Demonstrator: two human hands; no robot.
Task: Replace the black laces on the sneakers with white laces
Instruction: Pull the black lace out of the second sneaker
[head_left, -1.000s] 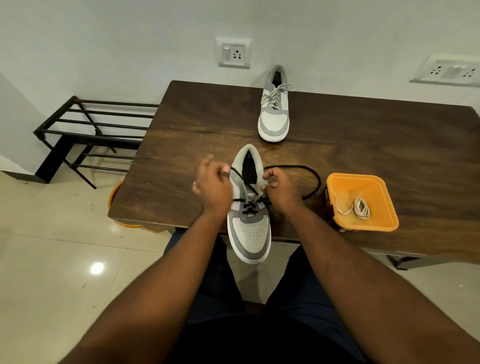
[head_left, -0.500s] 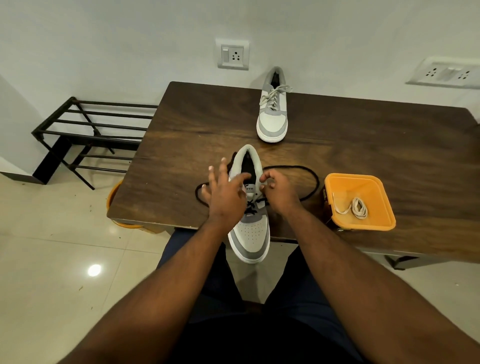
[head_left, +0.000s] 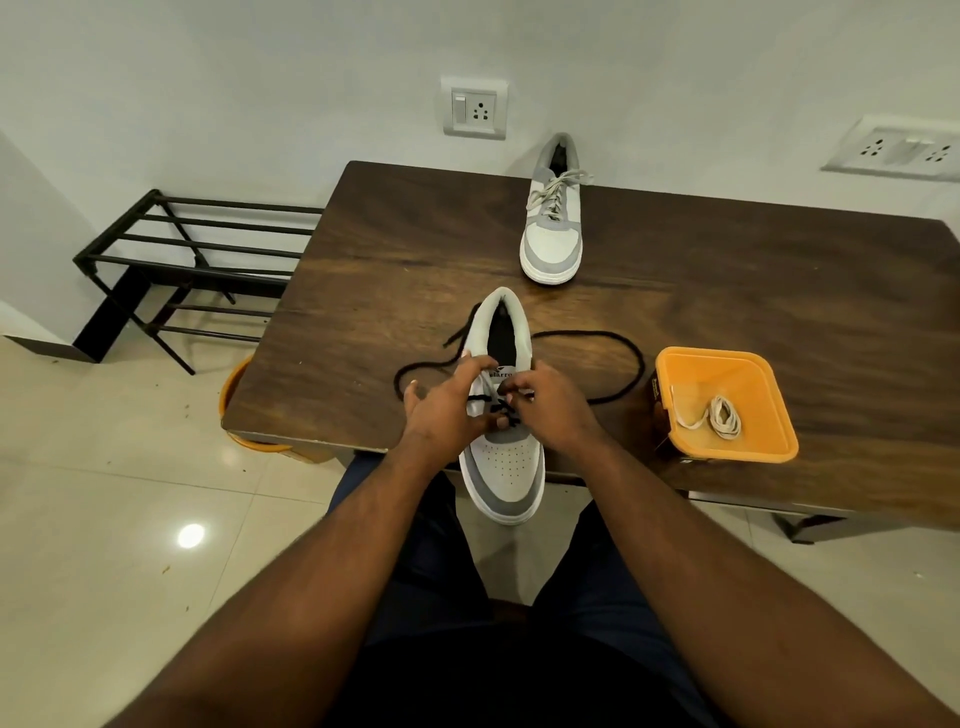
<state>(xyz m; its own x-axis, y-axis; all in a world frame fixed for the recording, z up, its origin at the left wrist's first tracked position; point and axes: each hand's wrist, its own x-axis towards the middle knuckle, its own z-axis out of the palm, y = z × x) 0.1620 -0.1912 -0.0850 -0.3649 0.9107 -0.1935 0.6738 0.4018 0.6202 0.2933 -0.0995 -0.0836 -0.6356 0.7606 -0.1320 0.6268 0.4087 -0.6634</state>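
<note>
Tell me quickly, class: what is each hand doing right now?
Left hand: fingers spread, resting on the near grey-and-white sneaker, thumb curled at its laces.
Right hand: pinching the black lace.

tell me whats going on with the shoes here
A person is unlacing the near sneaker at the table edge. Both hands, left hand and right hand, work at the black lace, whose loose ends trail on either side of the shoe. The far sneaker already wears a white lace. A spare white lace waits in the orange container.
</note>
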